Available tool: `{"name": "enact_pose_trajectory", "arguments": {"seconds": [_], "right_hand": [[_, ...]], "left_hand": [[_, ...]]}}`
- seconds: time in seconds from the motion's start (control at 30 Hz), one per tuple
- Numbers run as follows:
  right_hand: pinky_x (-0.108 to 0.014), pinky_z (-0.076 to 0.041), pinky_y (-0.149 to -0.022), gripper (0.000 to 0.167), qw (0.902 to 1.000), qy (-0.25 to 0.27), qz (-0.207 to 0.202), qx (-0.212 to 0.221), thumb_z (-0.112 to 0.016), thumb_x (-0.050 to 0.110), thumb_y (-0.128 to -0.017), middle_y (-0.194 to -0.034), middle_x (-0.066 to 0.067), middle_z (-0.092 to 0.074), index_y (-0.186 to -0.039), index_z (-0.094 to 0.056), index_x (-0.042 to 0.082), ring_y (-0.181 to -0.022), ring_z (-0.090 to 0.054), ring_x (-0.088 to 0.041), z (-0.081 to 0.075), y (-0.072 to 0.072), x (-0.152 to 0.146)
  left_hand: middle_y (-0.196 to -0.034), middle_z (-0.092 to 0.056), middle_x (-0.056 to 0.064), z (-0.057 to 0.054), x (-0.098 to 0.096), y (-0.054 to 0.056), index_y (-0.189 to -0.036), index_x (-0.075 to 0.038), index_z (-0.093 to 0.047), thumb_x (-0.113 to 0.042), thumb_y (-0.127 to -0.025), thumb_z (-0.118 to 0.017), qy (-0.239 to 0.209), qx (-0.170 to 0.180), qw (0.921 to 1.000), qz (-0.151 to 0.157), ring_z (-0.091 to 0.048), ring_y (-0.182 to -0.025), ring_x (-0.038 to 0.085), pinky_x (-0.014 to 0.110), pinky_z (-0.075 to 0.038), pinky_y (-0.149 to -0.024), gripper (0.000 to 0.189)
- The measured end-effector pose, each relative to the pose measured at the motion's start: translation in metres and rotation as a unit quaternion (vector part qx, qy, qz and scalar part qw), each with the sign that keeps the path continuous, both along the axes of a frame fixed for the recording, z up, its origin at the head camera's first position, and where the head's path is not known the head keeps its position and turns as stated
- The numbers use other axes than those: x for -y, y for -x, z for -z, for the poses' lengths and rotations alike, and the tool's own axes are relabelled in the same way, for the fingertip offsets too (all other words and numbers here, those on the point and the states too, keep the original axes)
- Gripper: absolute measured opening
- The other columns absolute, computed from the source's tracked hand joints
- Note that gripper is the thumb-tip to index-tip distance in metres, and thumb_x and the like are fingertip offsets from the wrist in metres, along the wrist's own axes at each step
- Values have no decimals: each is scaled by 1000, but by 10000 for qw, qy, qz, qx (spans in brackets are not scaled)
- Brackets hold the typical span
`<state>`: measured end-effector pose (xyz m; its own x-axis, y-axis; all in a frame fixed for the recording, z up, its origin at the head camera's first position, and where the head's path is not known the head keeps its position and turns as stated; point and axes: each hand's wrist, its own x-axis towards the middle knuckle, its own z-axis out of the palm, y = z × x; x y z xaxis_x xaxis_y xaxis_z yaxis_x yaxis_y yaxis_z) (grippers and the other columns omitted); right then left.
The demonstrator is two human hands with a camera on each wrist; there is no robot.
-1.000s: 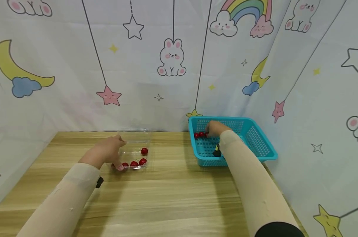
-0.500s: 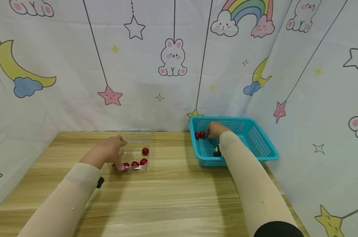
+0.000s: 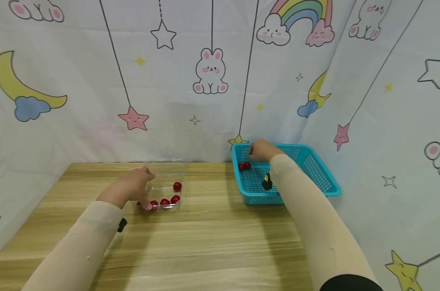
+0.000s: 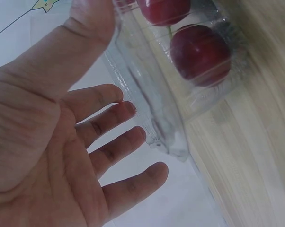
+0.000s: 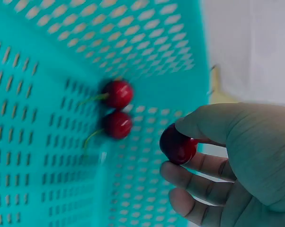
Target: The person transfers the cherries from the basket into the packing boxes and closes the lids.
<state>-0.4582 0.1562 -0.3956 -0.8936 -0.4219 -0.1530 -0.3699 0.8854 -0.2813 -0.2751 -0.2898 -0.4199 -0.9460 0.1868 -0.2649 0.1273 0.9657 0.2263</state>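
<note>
In the right wrist view, my right hand point(image 5: 246, 161) pinches a dark red cherry point(image 5: 178, 144) between thumb and fingers, above the turquoise basket point(image 5: 81, 142). Two stemmed cherries lie side by side in the basket, one upper cherry point(image 5: 118, 93) and one lower cherry point(image 5: 118, 125). Over at the left, my left hand point(image 3: 132, 186) holds the left side of a clear plastic box point(image 3: 165, 182), thumb at its front edge and fingertips at its rim. Several cherries point(image 3: 165, 202) line the box's front wall, and a single cherry point(image 3: 177, 186) sits near its right wall.
The box and basket stand apart on a wood-grain table point(image 3: 212, 242), toward its back edge. A white patterned cloth point(image 3: 183, 109) hangs behind them and along both sides. Black camera mounts point(image 3: 267, 182) sit at the wrists.
My right hand has risen from the basket floor toward its back left rim, bringing one cherry up with it. The left hand and the plastic box stay put.
</note>
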Motion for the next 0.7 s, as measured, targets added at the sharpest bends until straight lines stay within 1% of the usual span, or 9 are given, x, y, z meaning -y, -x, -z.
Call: {"name": "enact_pose_trajectory", "arguments": {"seconds": [0.03, 0.07, 0.1, 0.23, 0.33, 0.43, 0.5, 0.57, 0.7], "right_hand": [[-51, -64, -100, 25, 10000, 35, -22, -9, -65, 13, -109, -129, -19, -78, -125, -80, -1, -107, -72, -30, -5, -3, 5], [-53, -64, -106, 29, 10000, 14, -18, -80, -66, 15, -111, -140, -19, -76, -132, -79, 0, -116, -73, -31, -11, -7, 11], [-53, -64, -106, 29, 9999, 12, -24, -150, -66, 16, -111, -142, -18, -76, -133, -78, 2, -117, -73, -32, -15, -10, 17], [-51, -64, -104, 30, 9988, -21, -208, -437, -67, 19, -112, -143, -14, -76, -135, -79, 6, -114, -74, -31, -32, -25, 42], [-48, -66, -102, 30, 9962, -132, -462, -727, -68, 20, -111, -139, -11, -79, -135, -80, 8, -110, -76, -27, -38, -35, 63], [-45, -66, -98, 28, 9934, -216, -702, -886, -69, 21, -110, -131, -8, -82, -133, -81, 10, -103, -76, -24, -40, -42, 82], [-43, -66, -95, 26, 9918, -213, -874, -904, -69, 21, -110, -127, -7, -82, -131, -81, 11, -99, -75, -22, -38, -47, 94], [-41, -66, -94, 25, 9899, -165, -1090, -891, -69, 22, -112, -125, -7, -81, -131, -81, 11, -100, -74, -21, -36, -52, 105], [-39, -66, -97, 22, 9831, -77, -1600, -892, -70, 22, -113, -124, -7, -81, -129, -80, 9, -106, -75, -21, -29, -65, 126]], "left_hand": [[-169, -48, 31, 0, 0, 0, -168, 2, -52, -38, -71, -110, -9, -5, 10000, -3, -53, -151, 59, 73, -53, -118, 120], [-168, -49, 31, -1, 0, 0, -167, 2, -52, -38, -71, -110, -9, -13, 10000, -2, -53, -150, 59, 73, -53, -118, 119], [-168, -49, 31, -1, 1, -1, -167, 2, -52, -38, -71, -110, -15, -20, 10000, -3, -54, -150, 59, 73, -53, -117, 119], [-167, -50, 31, -2, 2, -2, -167, 2, -52, -38, -69, -110, -16, -11, 10000, -3, -54, -149, 59, 74, -53, -117, 120], [-166, -50, 31, -2, 2, -2, -167, 2, -53, -39, -69, -110, -1, -7, 10000, 11, -54, -149, 59, 74, -53, -117, 121], [-166, -51, 31, -1, 3, -1, -166, 3, -53, -40, -69, -110, 6, -30, 10000, 47, -55, -148, 59, 74, -54, -116, 120], [-166, -51, 31, 0, 3, -1, -166, 3, -53, -39, -69, -110, 10, -44, 10000, 67, -55, -148, 58, 73, -54, -117, 121], [-166, -51, 31, 1, 3, 0, -166, 3, -53, -39, -68, -110, 12, -55, 9999, 89, -54, -148, 59, 72, -54, -116, 121], [-165, -51, 31, 2, 2, 2, -166, 3, -53, -40, -68, -109, 6, -44, 9999, 102, -54, -148, 59, 72, -55, -116, 121]]}}
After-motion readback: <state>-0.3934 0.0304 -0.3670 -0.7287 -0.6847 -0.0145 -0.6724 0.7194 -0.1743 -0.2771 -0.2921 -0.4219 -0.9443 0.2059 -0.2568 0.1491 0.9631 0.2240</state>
